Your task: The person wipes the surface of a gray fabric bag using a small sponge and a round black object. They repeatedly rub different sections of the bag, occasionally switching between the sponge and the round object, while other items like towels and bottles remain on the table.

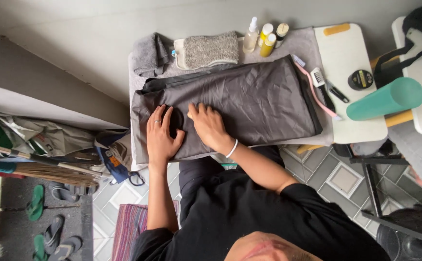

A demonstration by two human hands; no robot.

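Dark grey cloth (240,104) lies spread on the table (351,53), covering its middle. Left hand (161,133) flat on the cloth's near-left part, fingers released and spread. Right hand (210,126) just beside it, palm down, fingers loosely open. Bottles (265,37) stand beyond the cloth's far edge.

Both hands flat on a dark grey garment

The left hand (161,131) and right hand (210,126) press side by side on the grey garment (249,99) — spray bottles (264,37) beyond them, a teal roll (387,99) off to one side.
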